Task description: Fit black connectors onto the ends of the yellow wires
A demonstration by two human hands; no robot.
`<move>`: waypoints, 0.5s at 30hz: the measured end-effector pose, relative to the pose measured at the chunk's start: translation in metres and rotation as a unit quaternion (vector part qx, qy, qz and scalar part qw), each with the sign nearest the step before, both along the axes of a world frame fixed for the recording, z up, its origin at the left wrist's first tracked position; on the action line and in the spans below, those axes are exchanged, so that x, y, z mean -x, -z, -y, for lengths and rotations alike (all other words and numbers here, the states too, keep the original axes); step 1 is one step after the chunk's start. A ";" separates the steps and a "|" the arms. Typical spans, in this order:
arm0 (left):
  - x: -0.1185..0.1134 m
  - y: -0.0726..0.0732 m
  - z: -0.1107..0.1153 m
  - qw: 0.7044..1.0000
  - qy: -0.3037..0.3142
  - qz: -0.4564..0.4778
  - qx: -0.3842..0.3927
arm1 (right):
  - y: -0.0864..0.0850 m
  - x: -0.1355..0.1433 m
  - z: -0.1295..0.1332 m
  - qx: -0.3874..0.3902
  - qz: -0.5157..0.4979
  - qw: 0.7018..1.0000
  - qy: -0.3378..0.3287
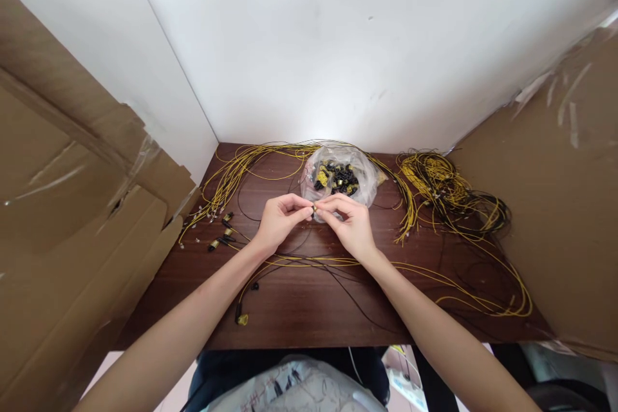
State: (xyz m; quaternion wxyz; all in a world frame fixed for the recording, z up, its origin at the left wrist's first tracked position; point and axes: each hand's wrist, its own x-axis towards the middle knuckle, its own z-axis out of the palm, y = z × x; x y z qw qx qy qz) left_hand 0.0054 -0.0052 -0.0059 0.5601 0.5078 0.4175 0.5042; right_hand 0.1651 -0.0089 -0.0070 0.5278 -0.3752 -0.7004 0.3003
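Observation:
My left hand point(284, 219) and my right hand point(350, 222) meet at the middle of the table, thumbs and fingertips pinched together. Between them is a small black-and-yellow connector piece point(314, 208), mostly covered by the fingertips, so its exact shape is hidden. Thin black and yellow wires point(333, 262) run across the table beneath my wrists. Just behind my hands sits a clear plastic bag point(369, 183), open at the top, with many small black and yellow connector parts point(340, 175) inside.
Yellow wire bundles point(232, 174) lie at the left, and a tangled wire coil point(434, 177) at the right. Wires with connector ends point(226, 232) rest left of my hands; another connector point(240, 317) is near the front edge. Cardboard panels point(62, 225) and a white wall point(338, 45) enclose the table.

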 end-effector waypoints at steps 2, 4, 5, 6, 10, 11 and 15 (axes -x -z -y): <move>0.000 0.000 -0.001 1.000 0.008 0.009 -0.004 | -0.002 0.001 0.000 0.008 0.000 1.000 0.002; 0.000 0.001 -0.002 1.000 0.016 0.015 -0.006 | -0.004 0.002 0.001 0.015 0.006 1.000 0.003; 0.000 0.002 -0.002 1.000 0.021 0.015 -0.007 | -0.004 0.002 0.002 0.018 0.011 1.000 0.005; 0.001 0.002 -0.002 1.000 0.027 0.014 -0.007 | -0.004 0.003 0.002 0.019 0.017 1.000 0.009; 0.003 0.001 -0.003 0.999 0.035 -0.013 -0.009 | -0.003 0.002 0.003 0.015 0.031 0.999 0.037; 0.004 0.000 -0.003 0.999 0.033 -0.022 -0.010 | -0.006 0.002 0.004 0.017 0.023 0.999 0.041; 0.006 -0.006 -0.004 0.998 0.024 -0.057 -0.032 | -0.055 0.009 0.016 -0.015 0.012 0.999 -0.044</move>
